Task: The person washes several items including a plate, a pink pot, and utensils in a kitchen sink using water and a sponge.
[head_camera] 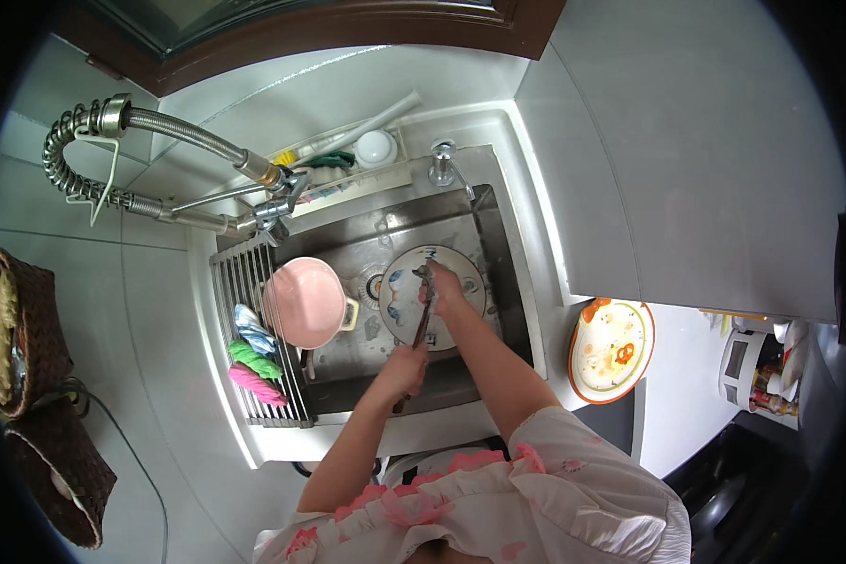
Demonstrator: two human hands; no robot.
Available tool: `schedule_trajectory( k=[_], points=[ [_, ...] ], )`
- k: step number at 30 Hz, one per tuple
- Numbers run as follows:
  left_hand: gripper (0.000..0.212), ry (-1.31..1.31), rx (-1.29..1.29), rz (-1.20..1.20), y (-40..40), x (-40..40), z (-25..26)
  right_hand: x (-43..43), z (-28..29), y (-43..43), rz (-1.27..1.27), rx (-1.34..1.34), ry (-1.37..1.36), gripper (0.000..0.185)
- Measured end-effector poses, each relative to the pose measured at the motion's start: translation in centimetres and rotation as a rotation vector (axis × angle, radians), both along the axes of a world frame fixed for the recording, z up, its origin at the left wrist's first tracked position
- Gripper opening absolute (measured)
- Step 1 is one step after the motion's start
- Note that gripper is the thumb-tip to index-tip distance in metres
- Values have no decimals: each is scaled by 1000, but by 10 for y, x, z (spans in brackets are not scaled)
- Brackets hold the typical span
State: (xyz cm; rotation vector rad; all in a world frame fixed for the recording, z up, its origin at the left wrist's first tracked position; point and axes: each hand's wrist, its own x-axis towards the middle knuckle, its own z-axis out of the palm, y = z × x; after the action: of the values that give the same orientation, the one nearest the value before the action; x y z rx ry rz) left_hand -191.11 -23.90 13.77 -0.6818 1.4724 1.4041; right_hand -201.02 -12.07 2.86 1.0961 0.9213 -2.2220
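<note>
Over the sink [430, 395], both hands are closed around slender dark brown sticks [423, 326], apparently chopsticks. My left hand [403, 371] grips their near end, close to the sink's front edge. Farther up, my right hand [443, 287] wraps the other end; a small grey-green thing shows at its fingers, too small to name. Beneath my right hand a round white plate [403, 328] with a blue printed pattern lies on the sink floor. Left of the plate stands a pink pan [305, 303] with a cream handle, partly under the roll-up drying rack.
Three cloths, blue-white [255, 329], green [254, 359] and pink [256, 384], lie on the metal rack [282, 416]. A spring faucet [183, 134] arches at upper left. Behind the sink sits a caddy [356, 189]. An orange-rimmed plate [610, 359] with food residue rests at right.
</note>
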Motion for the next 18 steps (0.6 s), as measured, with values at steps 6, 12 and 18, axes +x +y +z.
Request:
schedule_trajectory(
  k=[6,12,18],
  points=[
    [31,-59,165,243,-8,-16,-2,29,49,-36,39,-172,-47,29],
    [34,-17,37,147,13,-1,16,-13,4,-6,-55,-16,-80,23],
    [33,17,43,119,11,4,0,-8,-29,-11,285,1067,489,25]
  ],
)
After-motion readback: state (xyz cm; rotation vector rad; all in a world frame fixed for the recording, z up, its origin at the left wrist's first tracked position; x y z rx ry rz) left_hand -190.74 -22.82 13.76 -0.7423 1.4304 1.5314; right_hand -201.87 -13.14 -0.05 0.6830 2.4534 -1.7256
